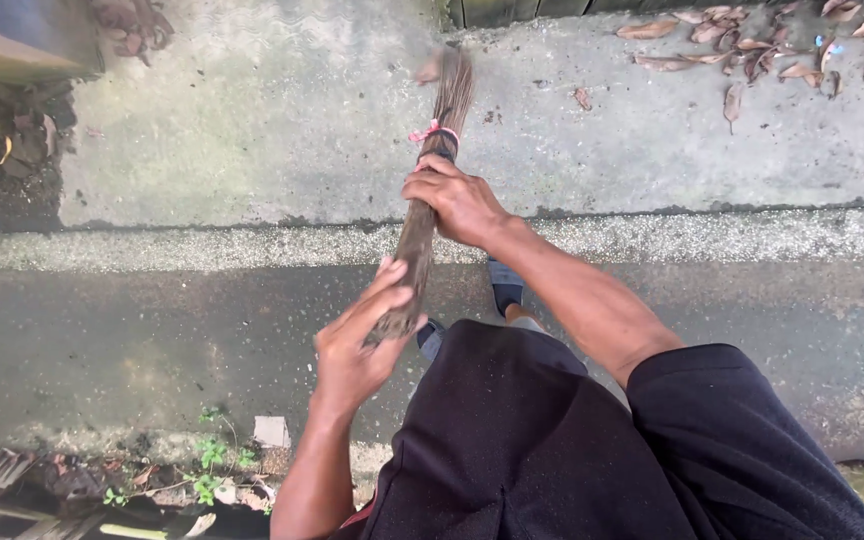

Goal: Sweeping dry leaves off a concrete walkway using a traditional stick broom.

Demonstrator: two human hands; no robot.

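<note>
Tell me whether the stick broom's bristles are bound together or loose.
Bound. A pink tie wraps the stick broom just above the right hand; beyond it the bristle tips fan out, blurred. The left hand grips the lower end.

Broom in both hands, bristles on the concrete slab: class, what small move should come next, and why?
Probably a short sweep to the right. The broom is gripped by the right hand near its pink tie and by the left hand at the butt end, with the bristle tips on the slab. Dry leaves lie scattered to the upper right, beyond the tips.

broom [422, 225]: dry fibrous sticks, rough | binding [434, 131]: pink plastic | pavement [252, 130]: rough matt concrete
</note>
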